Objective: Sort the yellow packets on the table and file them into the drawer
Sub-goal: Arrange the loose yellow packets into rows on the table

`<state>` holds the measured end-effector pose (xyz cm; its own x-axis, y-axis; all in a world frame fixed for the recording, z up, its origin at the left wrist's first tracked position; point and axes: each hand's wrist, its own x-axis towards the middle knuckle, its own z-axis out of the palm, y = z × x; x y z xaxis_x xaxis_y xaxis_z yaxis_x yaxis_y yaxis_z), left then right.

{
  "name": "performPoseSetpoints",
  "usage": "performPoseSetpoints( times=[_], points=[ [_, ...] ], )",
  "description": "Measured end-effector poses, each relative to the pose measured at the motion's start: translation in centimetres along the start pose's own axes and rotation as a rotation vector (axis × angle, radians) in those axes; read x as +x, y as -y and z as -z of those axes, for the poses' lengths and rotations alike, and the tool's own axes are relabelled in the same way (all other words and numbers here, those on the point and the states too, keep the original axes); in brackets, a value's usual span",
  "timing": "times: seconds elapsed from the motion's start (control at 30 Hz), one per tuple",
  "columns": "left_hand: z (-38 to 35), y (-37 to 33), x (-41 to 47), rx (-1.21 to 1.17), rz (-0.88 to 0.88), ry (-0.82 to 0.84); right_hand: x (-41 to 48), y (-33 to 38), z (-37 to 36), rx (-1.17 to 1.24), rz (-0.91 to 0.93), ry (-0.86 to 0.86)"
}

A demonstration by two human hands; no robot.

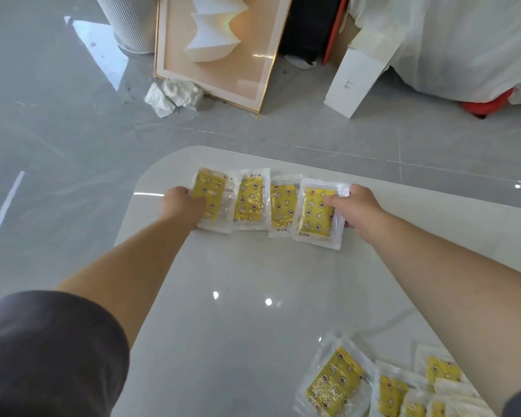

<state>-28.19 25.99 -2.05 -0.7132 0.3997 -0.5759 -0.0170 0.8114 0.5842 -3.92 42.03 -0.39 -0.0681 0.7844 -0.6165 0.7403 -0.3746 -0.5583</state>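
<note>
Four yellow packets [250, 200] laid overlapped in row at far table [238, 296] edge. End packets pinched by left hand [182, 206] and right hand [357, 206], thumbs on top. Judged light, limp, slippery; best gripped by sealed borders. Further pile [337, 383] seen near right corner.

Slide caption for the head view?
Head view: left hand and right hand grip the ends of a four-packet row on the table.

a glossy white table [238, 281] bears a far row of four yellow packets [250, 200] and a near pile [337, 383].
</note>
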Motion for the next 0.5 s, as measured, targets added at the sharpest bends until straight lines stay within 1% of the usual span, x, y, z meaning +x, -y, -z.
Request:
performPoseSetpoints(
  times=[0.1,0.2,0.27,0.33,0.4,0.5],
  points=[
    [0.0,0.6,-1.7,0.151,-0.015,-0.084,-0.7,-0.5,0.2,-0.174,0.072,-0.079],
    [0.1,1.4,-4.8,0.087,0.005,-0.189,-2.6,-1.7,0.5,-0.245,0.1,-0.085],
    [-0.2,2.0,-7.7,0.047,-0.034,-0.207,-4.6,-3.4,0.8,-0.234,0.126,-0.083],
    [-1.2,3.0,-11.3,0.037,-0.088,-0.16,-7.1,-5.6,1.2,-0.195,0.155,-0.078],
    [-2.6,4.5,-15.3,0.041,-0.131,-0.071,-9.8,-8.2,1.5,-0.164,0.187,-0.039],
    [-5.3,7.3,-21.4,0.098,-0.15,0.072,-13.7,-12.1,2.2,-0.163,0.198,0.025]
  ],
)
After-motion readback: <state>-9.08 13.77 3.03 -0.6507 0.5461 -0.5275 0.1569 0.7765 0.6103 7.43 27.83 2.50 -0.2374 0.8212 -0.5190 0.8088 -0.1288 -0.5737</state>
